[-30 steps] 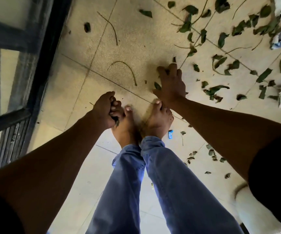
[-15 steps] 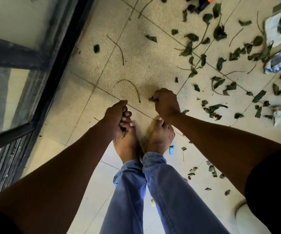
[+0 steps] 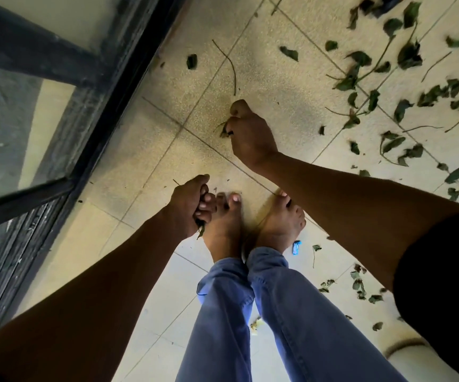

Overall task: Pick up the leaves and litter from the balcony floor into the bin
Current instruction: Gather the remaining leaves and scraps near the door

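Note:
My left hand (image 3: 191, 204) is a closed fist beside my bare toes, gripping a bunch of green leaves (image 3: 200, 230) whose tips poke out below the fingers. My right hand (image 3: 250, 133) is curled low over the tiled floor (image 3: 278, 86), holding leaves and a curved stem (image 3: 223, 128) that stick out at its left side. Several green leaves (image 3: 404, 53) and thin stems (image 3: 231, 67) lie scattered over the floor to the upper right. A white rounded rim (image 3: 407, 354), possibly the bin, shows at the lower right, mostly hidden by my right sleeve.
A dark metal sliding-door frame (image 3: 93, 106) with glass runs along the left. My bare feet (image 3: 250, 224) and blue trouser legs (image 3: 250, 312) stand in the middle. A small blue wrapper (image 3: 296, 247) lies by my right foot, with more small leaves (image 3: 358, 285) behind it.
My right hand closed over leaves on the floor, then moved left and took up the curved stem. The left fist stayed by my toes. The camera view shifted.

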### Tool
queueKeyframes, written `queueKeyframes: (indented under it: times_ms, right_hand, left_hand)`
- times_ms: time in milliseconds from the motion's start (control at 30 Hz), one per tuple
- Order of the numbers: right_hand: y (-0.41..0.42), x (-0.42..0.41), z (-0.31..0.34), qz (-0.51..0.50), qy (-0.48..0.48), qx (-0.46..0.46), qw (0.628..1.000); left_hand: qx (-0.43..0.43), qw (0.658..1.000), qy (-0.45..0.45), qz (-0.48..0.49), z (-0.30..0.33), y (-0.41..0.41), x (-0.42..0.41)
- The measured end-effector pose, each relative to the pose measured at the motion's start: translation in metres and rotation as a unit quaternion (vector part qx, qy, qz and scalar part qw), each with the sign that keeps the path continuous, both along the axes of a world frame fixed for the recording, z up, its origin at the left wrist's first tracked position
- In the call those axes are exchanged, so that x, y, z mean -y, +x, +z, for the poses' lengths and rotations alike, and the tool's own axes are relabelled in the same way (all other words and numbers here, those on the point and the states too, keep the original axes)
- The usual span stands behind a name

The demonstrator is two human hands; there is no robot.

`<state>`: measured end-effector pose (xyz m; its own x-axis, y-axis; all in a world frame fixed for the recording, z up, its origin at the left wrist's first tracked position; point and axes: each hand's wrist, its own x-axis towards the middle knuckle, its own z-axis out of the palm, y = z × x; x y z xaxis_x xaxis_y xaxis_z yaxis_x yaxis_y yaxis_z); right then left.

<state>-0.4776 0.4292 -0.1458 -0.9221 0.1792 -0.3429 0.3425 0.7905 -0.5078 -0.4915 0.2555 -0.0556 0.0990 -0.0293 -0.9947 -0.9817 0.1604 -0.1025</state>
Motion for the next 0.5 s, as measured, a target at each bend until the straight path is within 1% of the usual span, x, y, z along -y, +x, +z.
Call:
queueKeyframes:
  times_ms: [233, 300, 433, 500]
  right_hand:
    - [-0.001, -0.0007, 0.0005, 0.161, 0.066, -0.025, 0.984]
    - [-0.0028, -0.0012, 0.0017, 0.191, 0.077, -0.021, 0.978]
    - [-0.0078, -0.0021, -0.0018, 0.177, 0.056, -0.006, 0.983]
    - [-0.0087, -0.0013, -0.0015, 0.15, 0.038, -0.01, 0.988]
  left_hand:
    - [-0.01, 1.0, 0.002, 0.003, -0.004, -0.0043, 0.0134]
    - [-0.006, 1.0, 0.005, 0.012, -0.0036, -0.0034, 0.0122]
    - [0.001, 1.0, 0.015, 0.028, -0.0032, -0.0023, 0.0109]
    - [0.003, 0.999, 0.017, 0.032, -0.0042, -0.0019, 0.0117]
